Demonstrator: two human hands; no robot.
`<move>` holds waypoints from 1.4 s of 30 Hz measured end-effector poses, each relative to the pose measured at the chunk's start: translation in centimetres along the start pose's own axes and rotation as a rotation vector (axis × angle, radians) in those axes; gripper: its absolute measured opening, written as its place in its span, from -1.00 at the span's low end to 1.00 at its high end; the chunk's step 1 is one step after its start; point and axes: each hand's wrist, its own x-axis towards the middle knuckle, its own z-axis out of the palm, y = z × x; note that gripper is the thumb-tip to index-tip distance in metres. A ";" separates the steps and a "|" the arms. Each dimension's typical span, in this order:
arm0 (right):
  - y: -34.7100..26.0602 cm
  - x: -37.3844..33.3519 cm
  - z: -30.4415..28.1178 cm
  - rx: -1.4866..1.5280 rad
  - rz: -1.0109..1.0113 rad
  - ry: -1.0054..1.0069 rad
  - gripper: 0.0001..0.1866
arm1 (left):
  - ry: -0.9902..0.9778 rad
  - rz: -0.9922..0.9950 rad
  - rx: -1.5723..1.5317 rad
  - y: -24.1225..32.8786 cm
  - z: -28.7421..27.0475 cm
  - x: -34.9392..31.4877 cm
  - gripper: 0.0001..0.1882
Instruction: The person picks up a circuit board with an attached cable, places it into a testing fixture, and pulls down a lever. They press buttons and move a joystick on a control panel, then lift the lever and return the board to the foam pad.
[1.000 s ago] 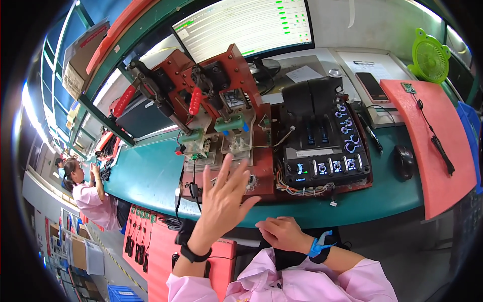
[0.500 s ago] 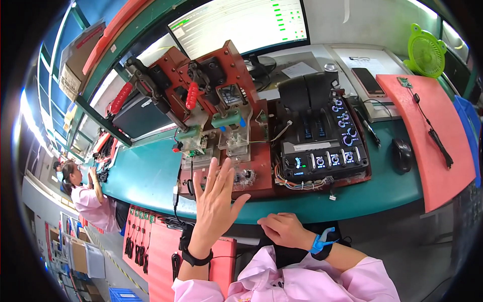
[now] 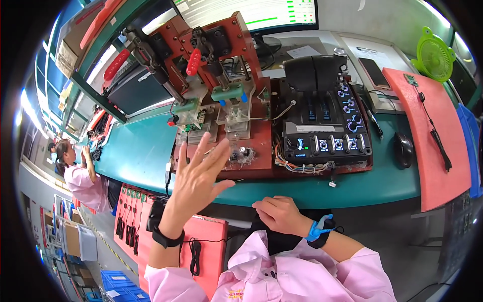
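Red clamp stand (image 3: 260, 136) on the bench, with an empty left hand (image 3: 193, 183) in front of it

Biggest is the long green bench (image 3: 136, 146); the clamp stand sits on it, right in front of the person and a bit to the left; a left pink sheet (image 3: 214, 236) lies lower down, near the person's left arm, and a right pink sheet (image 3: 432, 186) hangs over the bench edge on the far right; a bright screen (image 3: 251, 10) is behind the stand; a black control box (image 3: 322, 133) with knobs and lit marks sits just to the right of the stand

Next come the hands; the left hand is up by the front of the stand, with its fingers spread wide and nothing in them; the right hand (image 3: 282, 212) is curled in a loose fist by the bench edge; its palm is hidden, so I cannot tell if something small is inside

Smallest are the green boards; one seems to sit under the left press block (image 3: 186, 104), so getting that one in place looks done; I cannot tell if the right press block (image 3: 227, 92) has one too; a row of boards with leads (image 3: 133, 194) is on the left sheet, and a lone board (image 3: 411, 79) is on the right sheet; these are out of the clamps, but whether they are finished or waiting, I cannot tell
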 end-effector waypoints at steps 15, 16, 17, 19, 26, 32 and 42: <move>-2.0 4.1 -13.4 -0.832 0.114 -0.491 -0.84 | 0.357 -0.017 -0.678 6.3 9.9 -1.9 -0.86; -1.5 5.5 -14.1 -0.936 0.112 -0.452 -0.83 | 0.374 -0.070 -0.710 6.3 10.5 -1.2 -0.85; -0.7 7.1 -14.2 -0.941 0.115 -0.448 -0.83 | 0.394 -0.127 -0.738 6.4 10.8 -0.8 -0.82; 0.1 9.9 -14.4 -1.022 -0.095 -0.277 -0.81 | 0.412 -0.123 -0.756 7.0 11.1 0.2 -0.80; 0.6 13.6 -11.6 -0.991 0.079 -0.845 -0.82 | 0.481 -0.183 -0.791 6.6 11.7 -0.2 -0.78; 0.4 13.7 -11.0 -1.096 -0.339 -0.883 -0.80 | 0.505 -0.136 -0.885 6.4 11.6 -0.7 -0.80; 1.7 13.7 -11.5 -1.006 0.177 -0.918 -0.94 | 0.502 -0.115 -0.866 6.2 11.8 -0.4 -0.81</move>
